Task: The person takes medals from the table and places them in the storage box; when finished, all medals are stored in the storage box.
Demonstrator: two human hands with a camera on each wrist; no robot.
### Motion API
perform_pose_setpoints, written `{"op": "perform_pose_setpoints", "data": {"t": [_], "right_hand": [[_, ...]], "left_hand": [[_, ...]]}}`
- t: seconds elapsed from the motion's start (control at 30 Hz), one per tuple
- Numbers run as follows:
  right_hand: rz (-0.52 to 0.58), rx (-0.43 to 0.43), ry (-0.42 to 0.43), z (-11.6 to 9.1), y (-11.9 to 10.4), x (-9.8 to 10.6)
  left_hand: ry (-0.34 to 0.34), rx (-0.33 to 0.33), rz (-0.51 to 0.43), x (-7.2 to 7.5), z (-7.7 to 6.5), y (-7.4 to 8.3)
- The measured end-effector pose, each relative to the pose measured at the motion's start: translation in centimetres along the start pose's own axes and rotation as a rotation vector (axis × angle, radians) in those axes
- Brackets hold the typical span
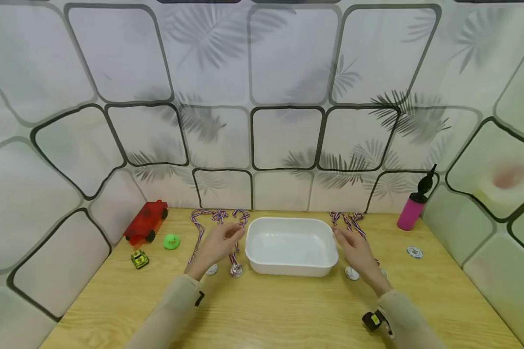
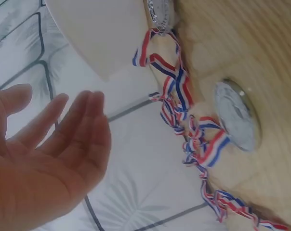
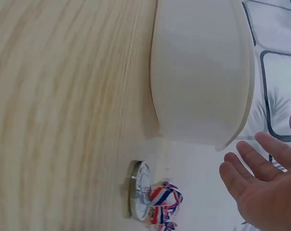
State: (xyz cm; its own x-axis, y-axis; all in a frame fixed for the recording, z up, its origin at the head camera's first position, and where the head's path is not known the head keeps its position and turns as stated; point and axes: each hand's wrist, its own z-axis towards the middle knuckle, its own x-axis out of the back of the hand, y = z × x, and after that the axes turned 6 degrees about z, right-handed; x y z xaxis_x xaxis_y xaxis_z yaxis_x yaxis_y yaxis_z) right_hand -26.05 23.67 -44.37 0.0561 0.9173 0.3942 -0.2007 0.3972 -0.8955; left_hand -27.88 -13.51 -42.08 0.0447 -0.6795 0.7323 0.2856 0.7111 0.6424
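Observation:
A white rectangular plastic basin [image 1: 291, 269] sits on the wooden table between my two hands. Off its left side is my left hand [image 1: 220, 244], fingers loosely bent with nothing in them; the left wrist view shows a gap between the fingertips and the basin wall [image 2: 95, 33]. My right hand [image 1: 353, 249] is by the basin's right rim, and in the right wrist view its relaxed fingers [image 3: 261, 166] are just short of that rim. Silver medals [image 1: 236, 270] on red, white and blue ribbons lie left of the basin. Another medal [image 1: 352, 273] lies close to my right hand.
At the left stand a red toy car [image 1: 147, 220], a green rubber duck [image 1: 171, 241] and a small yellow-black toy car [image 1: 139, 259]. To the right are a pink and black pump bottle [image 1: 412, 213] and a round poker-chip-like disc [image 1: 414, 251]. A patterned curtain [image 1: 284, 140] surrounds the table's back and sides.

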Motion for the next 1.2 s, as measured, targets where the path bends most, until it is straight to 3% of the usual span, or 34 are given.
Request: {"op": "perform_pose_setpoints", "data": {"t": [0.13,0.27,0.5,0.67,0.8,1.03,1.2], "right_hand": [[0.137,-0.082,0.020,-0.1,0.6,0.4],[0.223,-0.145,0.008,-0.3,0.5,0.6],[0.303,-0.180,-0.112,-0.6,0.7,0.8],[0.314,-0.213,-0.195,-1.0,1.2,1.0],[0.316,-0.236,-0.214,-0.9,1.5,1.0],[0.293,-0.247,-0.225,-0.8,1.6,0.9],[0.287,-0.267,-0.223,-0.8,1.7,0.9]], "left_hand": [[-0.049,0.024,-0.092,0.4,-0.3,-1.5],[-0.123,0.017,-0.105,0.7,0.0,-3.3],[-0.243,-0.034,-0.168,1.0,0.4,-5.4],[-0.371,-0.070,-0.217,1.0,0.2,-5.5],[-0.451,-0.081,-0.239,0.9,0.1,-5.3],[-0.541,-0.096,-0.135,0.8,0.0,-5.3],[-0.576,-0.171,-0.100,0.7,-0.1,-5.2]]}}
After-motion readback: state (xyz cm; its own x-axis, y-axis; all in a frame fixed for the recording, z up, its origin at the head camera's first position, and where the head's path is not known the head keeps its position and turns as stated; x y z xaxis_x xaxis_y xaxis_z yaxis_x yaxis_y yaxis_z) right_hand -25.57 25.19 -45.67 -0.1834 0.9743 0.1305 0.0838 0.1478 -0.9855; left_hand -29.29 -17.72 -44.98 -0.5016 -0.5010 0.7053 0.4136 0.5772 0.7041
